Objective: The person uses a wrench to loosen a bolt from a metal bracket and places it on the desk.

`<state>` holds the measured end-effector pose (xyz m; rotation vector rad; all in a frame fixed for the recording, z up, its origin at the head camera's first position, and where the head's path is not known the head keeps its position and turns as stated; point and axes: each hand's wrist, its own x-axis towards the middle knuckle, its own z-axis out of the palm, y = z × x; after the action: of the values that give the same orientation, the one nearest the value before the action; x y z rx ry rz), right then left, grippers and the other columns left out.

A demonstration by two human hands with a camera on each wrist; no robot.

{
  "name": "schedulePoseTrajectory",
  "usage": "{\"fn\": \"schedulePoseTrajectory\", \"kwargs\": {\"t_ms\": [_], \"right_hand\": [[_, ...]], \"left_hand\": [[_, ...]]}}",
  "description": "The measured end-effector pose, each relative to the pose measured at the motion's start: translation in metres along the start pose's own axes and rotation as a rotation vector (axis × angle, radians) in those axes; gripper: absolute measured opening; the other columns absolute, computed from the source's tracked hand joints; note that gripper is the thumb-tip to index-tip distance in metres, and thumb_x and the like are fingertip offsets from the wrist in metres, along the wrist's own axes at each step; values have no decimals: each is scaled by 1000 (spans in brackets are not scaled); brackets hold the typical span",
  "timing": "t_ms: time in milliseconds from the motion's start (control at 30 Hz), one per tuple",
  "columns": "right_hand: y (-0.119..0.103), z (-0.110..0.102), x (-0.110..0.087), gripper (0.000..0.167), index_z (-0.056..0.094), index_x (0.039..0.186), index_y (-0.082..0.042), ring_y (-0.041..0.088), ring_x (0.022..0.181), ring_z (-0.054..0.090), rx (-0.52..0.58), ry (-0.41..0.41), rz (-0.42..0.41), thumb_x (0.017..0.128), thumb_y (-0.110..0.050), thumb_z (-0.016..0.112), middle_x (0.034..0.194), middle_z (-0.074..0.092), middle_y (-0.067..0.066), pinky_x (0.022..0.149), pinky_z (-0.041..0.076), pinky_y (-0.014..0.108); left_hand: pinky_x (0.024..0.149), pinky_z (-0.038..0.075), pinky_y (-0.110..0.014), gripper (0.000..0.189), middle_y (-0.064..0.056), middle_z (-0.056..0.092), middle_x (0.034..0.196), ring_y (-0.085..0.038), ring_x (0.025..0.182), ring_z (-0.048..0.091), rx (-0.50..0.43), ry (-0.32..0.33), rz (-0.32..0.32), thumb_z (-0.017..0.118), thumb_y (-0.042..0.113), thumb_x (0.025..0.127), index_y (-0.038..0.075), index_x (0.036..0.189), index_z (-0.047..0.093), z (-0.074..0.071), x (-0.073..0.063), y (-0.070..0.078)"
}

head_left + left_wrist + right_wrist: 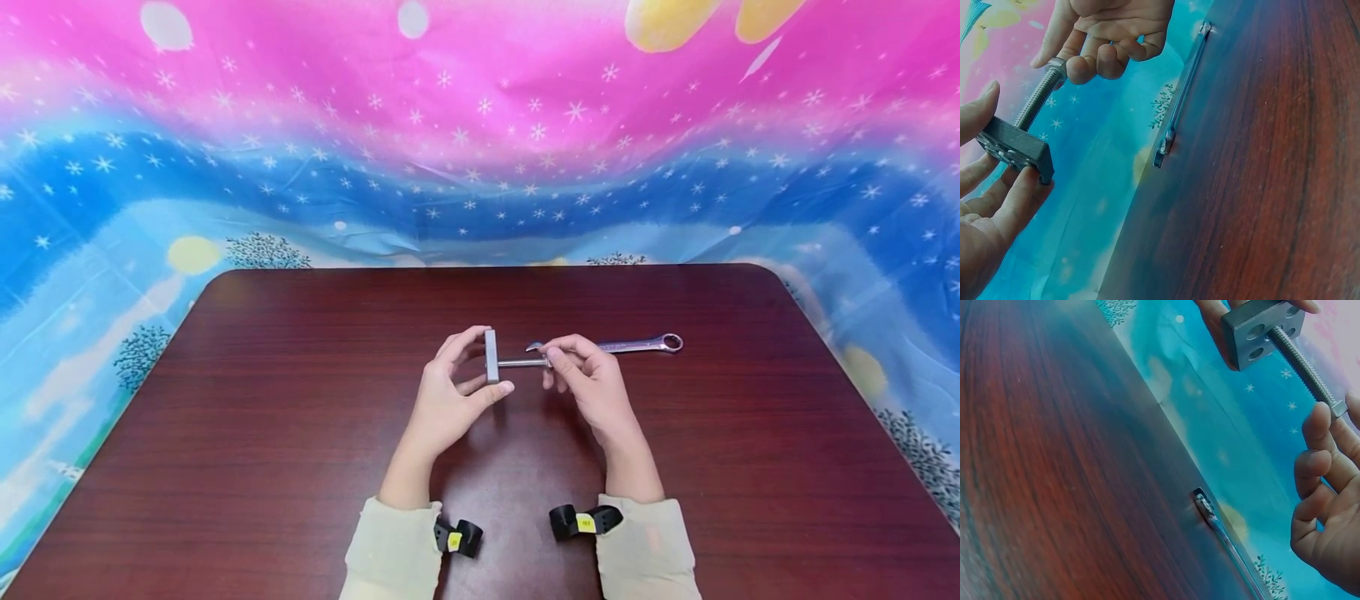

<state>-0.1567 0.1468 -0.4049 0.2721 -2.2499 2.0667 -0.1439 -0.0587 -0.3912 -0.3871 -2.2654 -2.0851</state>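
Observation:
My left hand [444,408] grips a grey metal block [491,358] by its edges, thumb on one side and fingers on the other. Several round holes show on the block's face in the right wrist view. A long threaded bolt [1300,365] stands out from the middle of that face, its far end hidden in the block. My right hand [597,383] pinches the bolt's hex head [1338,409] between thumb and fingertips. Both hands are raised above the table. Just behind the right hand, a combination wrench [641,344] lies on the table.
The dark red-brown wooden table [262,417] has rounded far corners. Behind and beside it hangs a pink and blue cloth [480,167] with snowflakes. Black straps with small cameras [585,522] sit on both wrists over pale sleeves.

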Motion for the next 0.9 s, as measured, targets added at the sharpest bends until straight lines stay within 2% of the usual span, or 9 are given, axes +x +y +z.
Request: {"fn": "schedulePoseTrajectory", "kwargs": {"t_ms": [100,300,367,433,500,633,900], "right_hand": [[0,0,0,21,61,109,9,9,62,59,13,4,-3,101,-11,57,68,65,-8,59,47,24],[0,-2,0,23,62,117,4,9,87,63,-22,-38,-47,95,-3,64,101,71,-4,74,52,18],[-1,-2,0,25,62,118,3,9,89,62,-29,-48,-47,94,-3,64,104,71,-3,75,52,18],[-1,-2,0,25,61,119,2,8,86,64,-17,-59,-28,96,-5,64,98,72,-3,73,52,20],[-2,-2,0,23,61,119,1,10,78,62,-8,-63,-5,98,-8,62,88,72,-5,65,50,25],[-4,-1,0,23,60,114,4,15,62,53,10,-39,27,101,-14,58,69,67,-5,53,41,31],[-3,1,0,22,63,107,9,12,58,52,30,25,39,102,-11,55,63,58,-6,55,44,24]], "left_hand": [[94,57,-38,67,-7,55,132,-27,126,56,-3,1,7,82,1,79,16,138,54,0,0,0],[93,57,-36,67,-6,54,132,-29,126,56,-8,21,20,81,-1,79,16,138,54,-2,2,-3],[93,57,-34,66,-5,54,131,-29,126,56,-5,23,18,81,0,79,17,137,55,-3,3,-3],[93,57,-34,66,-5,54,131,-28,126,56,-4,22,18,81,1,79,18,137,54,-3,3,-4],[93,57,-35,66,-5,54,130,-28,126,56,-3,22,17,82,1,79,17,137,55,-3,3,-4],[93,57,-36,66,-5,55,130,-27,126,56,-4,11,10,82,2,79,18,137,55,-2,2,-2],[94,57,-38,68,-4,55,132,-27,126,56,-9,-3,-10,83,2,78,19,138,55,0,0,0]]}}
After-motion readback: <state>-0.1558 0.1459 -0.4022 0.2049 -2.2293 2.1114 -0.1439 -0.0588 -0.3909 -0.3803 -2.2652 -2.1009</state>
